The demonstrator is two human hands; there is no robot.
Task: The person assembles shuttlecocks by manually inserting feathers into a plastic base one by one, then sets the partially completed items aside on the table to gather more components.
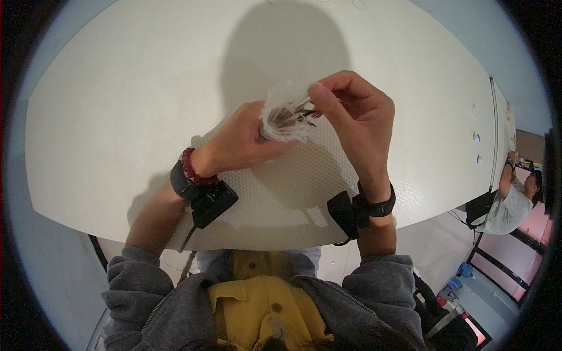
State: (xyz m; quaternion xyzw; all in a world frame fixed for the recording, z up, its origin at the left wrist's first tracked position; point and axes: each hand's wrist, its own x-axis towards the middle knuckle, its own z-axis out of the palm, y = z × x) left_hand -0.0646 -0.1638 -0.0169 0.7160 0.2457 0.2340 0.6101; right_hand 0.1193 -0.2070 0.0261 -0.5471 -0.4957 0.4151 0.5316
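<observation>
Above the table, my left hand point(240, 137) is wrapped around a clear, crinkled plastic bag point(285, 120), whose mouth gapes upward. My right hand point(360, 108) pinches the bag's upper right edge between thumb and forefinger; its other fingers are curled. A few thin dark pieces point(305, 114) show at the mouth, beside my right fingers. They are too small to name, and whether they lie inside the bag or in my right hand I cannot tell. My left fingertips are partly hidden behind the bag.
A large white textured table point(117, 105) spreads in front of me. Small white-and-blue caps point(477, 138) lie near its right end. Beyond that end, another person point(512, 202) works at a neighbouring table. Black devices point(213, 203) are strapped to both my wrists.
</observation>
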